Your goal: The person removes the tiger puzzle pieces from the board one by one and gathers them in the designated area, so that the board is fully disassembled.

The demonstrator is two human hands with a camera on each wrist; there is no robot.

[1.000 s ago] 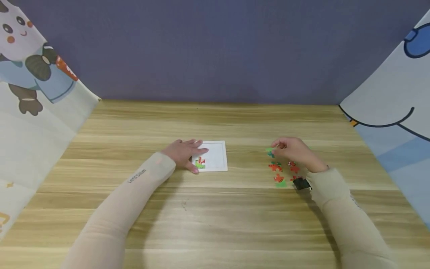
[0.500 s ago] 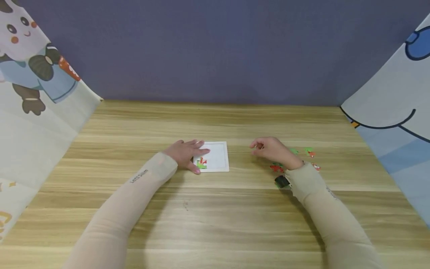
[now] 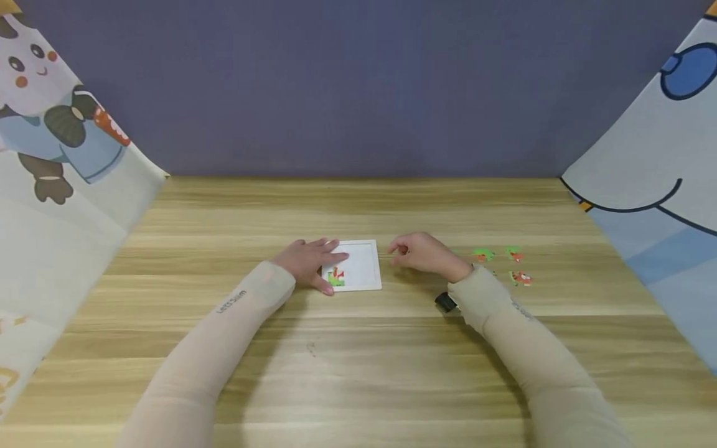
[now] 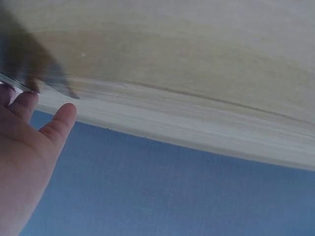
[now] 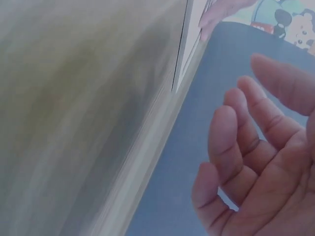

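Observation:
My left hand (image 3: 305, 264) lies with spread fingers over the left part of a white square puzzle tray (image 3: 363, 267). In the tray's lower left corner sits a green and red jigsaw piece (image 3: 336, 277); the rest of the tray floor that shows is bare white. Just right of the tray hovers my right hand (image 3: 422, 252), not touching it. In the right wrist view the fingers (image 5: 224, 140) are loosely curled, the thumb stands apart, and no piece shows between them. The left wrist view shows the left thumb and fingertips along the tray's edge.
Loose jigsaw pieces lie to the right, among them a green one (image 3: 483, 254), a green and red one (image 3: 514, 253) and a red one (image 3: 521, 278). My right forearm hides others. A black clip-like object (image 3: 445, 303) hangs at the right wrist. A dark blue panel (image 3: 358, 87) stands behind the table.
My right hand has moved left from the loose pieces to beside the tray, uncovering pieces on the right. The left hand stays on the tray.

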